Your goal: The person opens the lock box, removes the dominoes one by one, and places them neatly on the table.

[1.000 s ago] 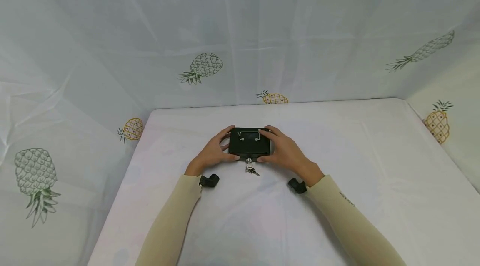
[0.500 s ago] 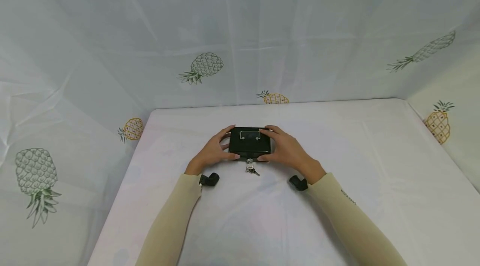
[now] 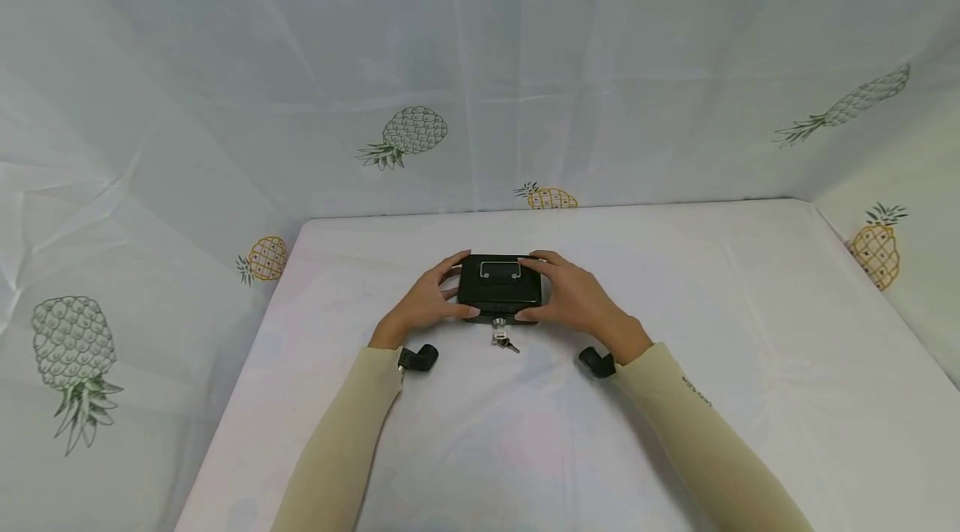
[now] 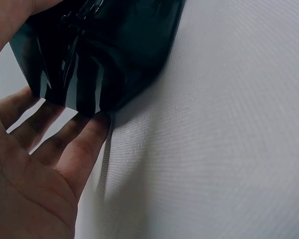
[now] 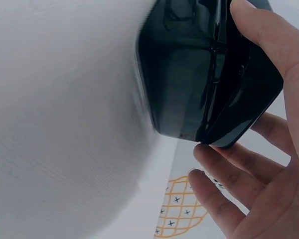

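A small black metal cash box (image 3: 498,292) sits on the white-covered table, with a thin wire handle (image 3: 500,263) folded flat on its lid. Keys (image 3: 504,341) hang from the lock at its near side. My left hand (image 3: 422,305) holds the left end, thumb at the near edge and fingers along the side and far corner. The right end is held likewise by my right hand (image 3: 576,303). Both wrist views show the glossy box (image 4: 124,45) close up, the fingertips touching its end. Whether the lid is fully down I cannot tell.
The white tablecloth (image 3: 480,449) covers the table. Behind and at the sides hangs a pale sheet (image 3: 600,98) printed with pineapples. A black wrist mount (image 3: 418,358) sits on the left wrist, another mount (image 3: 597,363) on the right.
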`<act>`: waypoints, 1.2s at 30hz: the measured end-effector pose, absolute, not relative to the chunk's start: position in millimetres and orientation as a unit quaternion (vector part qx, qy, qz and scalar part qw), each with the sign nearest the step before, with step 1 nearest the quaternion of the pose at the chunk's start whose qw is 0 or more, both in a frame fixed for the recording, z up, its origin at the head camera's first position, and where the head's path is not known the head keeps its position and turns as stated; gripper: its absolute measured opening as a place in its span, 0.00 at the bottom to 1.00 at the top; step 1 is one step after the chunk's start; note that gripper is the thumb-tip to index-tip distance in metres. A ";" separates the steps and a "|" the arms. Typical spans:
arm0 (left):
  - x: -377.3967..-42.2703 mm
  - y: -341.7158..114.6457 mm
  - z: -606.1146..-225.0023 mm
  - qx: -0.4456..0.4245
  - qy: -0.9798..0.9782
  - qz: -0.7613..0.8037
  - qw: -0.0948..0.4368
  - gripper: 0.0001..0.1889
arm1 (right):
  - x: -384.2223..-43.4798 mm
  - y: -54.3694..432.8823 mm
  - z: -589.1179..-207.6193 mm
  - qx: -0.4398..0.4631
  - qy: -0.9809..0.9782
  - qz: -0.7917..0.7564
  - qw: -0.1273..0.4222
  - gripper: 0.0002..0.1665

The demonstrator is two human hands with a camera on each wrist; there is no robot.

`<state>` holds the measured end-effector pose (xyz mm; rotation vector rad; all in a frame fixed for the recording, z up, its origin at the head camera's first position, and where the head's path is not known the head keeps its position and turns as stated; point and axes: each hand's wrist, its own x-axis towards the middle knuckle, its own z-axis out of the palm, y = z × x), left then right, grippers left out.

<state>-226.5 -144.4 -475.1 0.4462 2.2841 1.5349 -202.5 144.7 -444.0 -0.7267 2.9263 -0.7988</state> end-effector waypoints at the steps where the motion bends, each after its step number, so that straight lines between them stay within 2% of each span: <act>1: -227.0 -144.6 -475.5 0.158 0.806 0.542 0.176 0.55 | -202.8 144.8 -443.9 -0.233 0.938 -0.257 0.012 0.55; 36: -229.1 -145.8 -467.7 0.166 0.798 0.550 0.181 0.52 | -210.5 149.7 -432.5 -0.238 0.934 -0.264 0.045 0.52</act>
